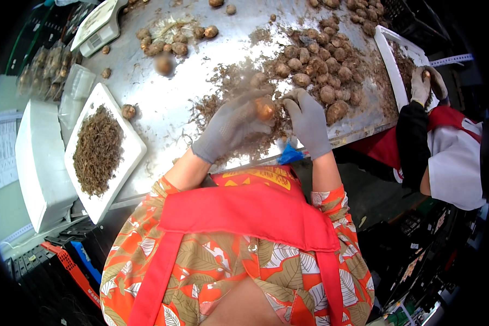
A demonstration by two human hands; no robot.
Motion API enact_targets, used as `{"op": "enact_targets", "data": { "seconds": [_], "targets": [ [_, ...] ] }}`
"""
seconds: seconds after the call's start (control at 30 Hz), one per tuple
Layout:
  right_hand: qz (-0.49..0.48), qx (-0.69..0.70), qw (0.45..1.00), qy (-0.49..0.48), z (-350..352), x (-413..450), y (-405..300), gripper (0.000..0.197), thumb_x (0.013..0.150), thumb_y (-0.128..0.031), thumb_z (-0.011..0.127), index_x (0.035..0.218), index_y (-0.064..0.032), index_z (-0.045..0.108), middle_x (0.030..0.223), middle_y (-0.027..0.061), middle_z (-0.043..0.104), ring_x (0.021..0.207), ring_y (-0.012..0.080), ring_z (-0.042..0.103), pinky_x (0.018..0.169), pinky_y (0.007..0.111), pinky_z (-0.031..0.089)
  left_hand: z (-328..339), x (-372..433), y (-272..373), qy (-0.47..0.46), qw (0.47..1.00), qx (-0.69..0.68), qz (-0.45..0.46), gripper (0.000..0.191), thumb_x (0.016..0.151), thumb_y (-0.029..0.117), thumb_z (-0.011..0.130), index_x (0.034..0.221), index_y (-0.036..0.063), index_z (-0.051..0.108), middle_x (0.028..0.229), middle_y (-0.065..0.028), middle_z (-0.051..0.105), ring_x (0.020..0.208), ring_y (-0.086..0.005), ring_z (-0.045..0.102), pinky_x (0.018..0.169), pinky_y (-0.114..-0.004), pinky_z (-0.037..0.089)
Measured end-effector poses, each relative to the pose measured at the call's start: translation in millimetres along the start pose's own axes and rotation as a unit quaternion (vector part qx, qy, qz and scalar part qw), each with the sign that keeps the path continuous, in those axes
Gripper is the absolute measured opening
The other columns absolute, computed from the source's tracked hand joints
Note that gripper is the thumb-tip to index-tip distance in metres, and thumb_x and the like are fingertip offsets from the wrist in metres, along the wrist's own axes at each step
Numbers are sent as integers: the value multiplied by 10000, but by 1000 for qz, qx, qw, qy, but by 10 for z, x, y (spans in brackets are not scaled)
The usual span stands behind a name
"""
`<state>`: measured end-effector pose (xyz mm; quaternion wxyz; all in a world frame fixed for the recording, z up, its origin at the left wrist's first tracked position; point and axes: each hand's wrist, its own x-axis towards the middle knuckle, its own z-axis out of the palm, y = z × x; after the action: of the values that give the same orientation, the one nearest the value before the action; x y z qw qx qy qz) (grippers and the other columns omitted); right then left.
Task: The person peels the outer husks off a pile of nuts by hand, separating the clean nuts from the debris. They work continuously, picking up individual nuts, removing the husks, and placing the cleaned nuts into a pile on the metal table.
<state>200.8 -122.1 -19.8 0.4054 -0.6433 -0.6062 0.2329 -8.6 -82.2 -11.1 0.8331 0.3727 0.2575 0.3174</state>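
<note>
In my gloved left hand is a small round taro corm, its skin partly rubbed to orange-brown. Close to its right side, my gloved right hand has its fingers curled. Whether those fingers pinch any fibre cannot be made out. Loose brown root fibres lie on the metal table beneath both hands. Beyond my right hand spreads a heap of hairy taro corms. Farther off to the left sits a smaller group of cleaner corms.
A white foam lid holding brown fibres rests on the left, beside a white foam box. A scale stands behind bagged corms. At right, a co-worker's gloved hands hold a corm over another foam tray.
</note>
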Motion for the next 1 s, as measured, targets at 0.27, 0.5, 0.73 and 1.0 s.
{"op": "enact_targets", "data": {
  "seconds": [0.27,0.5,0.73,1.0],
  "targets": [
    [13,82,993,-78,6,-189,-405,542,855,-162,700,1375,-100,558,988,133,665,873,225,682,806,338,538,104,23,63,98,977,189,-14,401,982,205,600,1297,-31,521,1085,-95,650,899,-157,664,772,-271,560],
    [-14,8,995,-99,215,-232,-454,713,816,-157,730,1469,-112,446,1195,152,635,1022,281,668,867,357,534,76,61,-69,141,915,355,131,243,1024,169,497,1077,-38,612,890,-52,637,790,-89,572,694,-241,477],
    [-60,68,994,-57,274,-240,-345,725,829,-108,721,1487,-103,417,1310,188,584,1121,318,634,930,378,514,-143,143,6,41,844,503,180,249,966,151,497,1085,-30,619,865,-159,618,782,-280,624,676,-345,492],
    [-16,112,991,-67,172,-191,-361,743,834,-50,683,1509,-206,412,1173,165,621,958,267,661,844,360,531,-13,49,190,13,971,238,-24,392,888,139,584,1233,-46,556,1070,-84,637,872,-170,627,769,-289,546]
  ]
}}
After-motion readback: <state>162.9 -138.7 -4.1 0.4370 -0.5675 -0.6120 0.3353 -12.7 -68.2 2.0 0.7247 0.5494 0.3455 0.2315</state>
